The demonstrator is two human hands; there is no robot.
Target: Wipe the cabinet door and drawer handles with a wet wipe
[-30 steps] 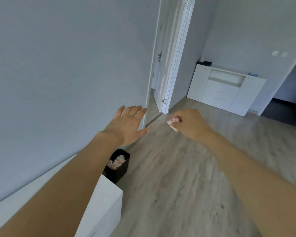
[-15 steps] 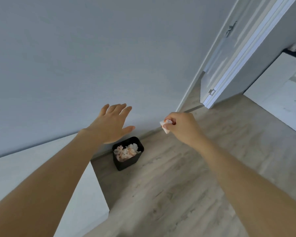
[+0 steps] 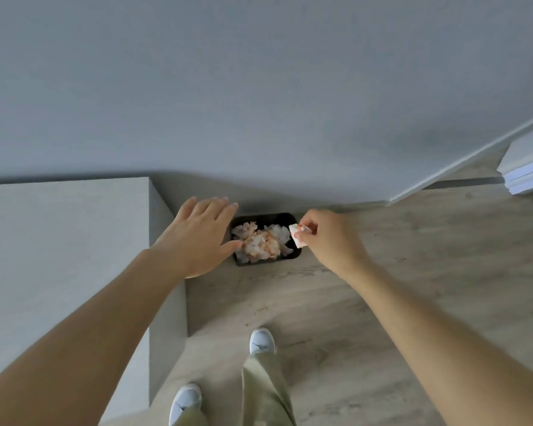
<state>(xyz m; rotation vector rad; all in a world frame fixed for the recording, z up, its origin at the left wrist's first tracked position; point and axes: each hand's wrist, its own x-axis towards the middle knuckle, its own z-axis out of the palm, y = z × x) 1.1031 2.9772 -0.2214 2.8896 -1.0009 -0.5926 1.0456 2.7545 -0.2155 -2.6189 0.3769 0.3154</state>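
White with orange staining, the folded wet wipe (image 3: 296, 235) sits pinched between the thumb and curled fingers of our right hand (image 3: 330, 241). We hold it above the right edge of the black bin (image 3: 291, 217), which stands on the wood-look floor (image 3: 413, 272) against the base of the grey wall (image 3: 259, 87).

Our left hand (image 3: 197, 238) holds nothing. Its fingers are straight and together, palm down, and it hovers over the left edge of the bin, beside the right end of the white cabinet (image 3: 59, 241). We cannot tell whether it touches anything.

Risks, as we judge them:

- The wipe hangs over the rim, not over the middle of the opening. If we release it here, it may catch on the rim or fall to the floor beside the bin.
- The bin is heaped close to its top. A wipe dropped on the heap may slide off and out.
- A damp wipe may cling to the fingertips on release and drop late, off target.
- No cabinet door or drawer handle appears in this view, so we cannot confirm that the wiping is complete before the wipe is discarded.

Container contents: the bin holds crumpled wipes (image 3: 260, 244), white with orange patches, filling most of the opening.

Our light shoes (image 3: 260, 341) stand on the floor, near the cabinet's front corner.
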